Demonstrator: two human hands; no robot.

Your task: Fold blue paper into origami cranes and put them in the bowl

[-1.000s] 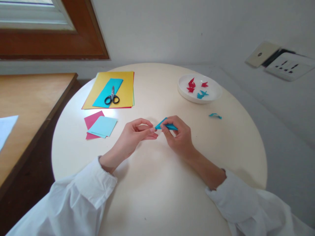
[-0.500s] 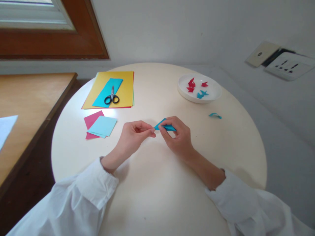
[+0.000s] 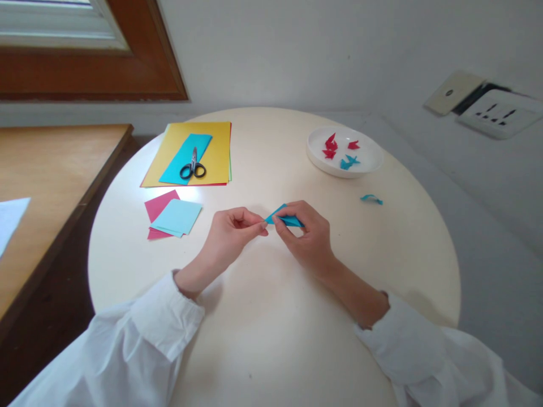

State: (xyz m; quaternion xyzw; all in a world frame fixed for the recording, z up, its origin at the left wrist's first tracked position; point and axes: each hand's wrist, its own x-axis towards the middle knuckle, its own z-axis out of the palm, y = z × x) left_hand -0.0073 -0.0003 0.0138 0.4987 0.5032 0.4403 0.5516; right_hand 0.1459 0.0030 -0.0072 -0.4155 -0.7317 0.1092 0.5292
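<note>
Paper (image 3: 293, 221) (blue, folded) is spanning between left hand (image 3: 230, 233), pinching its tip, and curled right hand (image 3: 311, 237), gripping it.

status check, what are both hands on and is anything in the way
Left hand pinching tip of folded blue paper. Right hand gripping its wider part. Nothing else between the hands; scissors off to the left, on stacked sheets.

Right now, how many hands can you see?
2: the left hand, pinching the left tip of the folded blue paper, and the right hand, holding it farther right.
</note>
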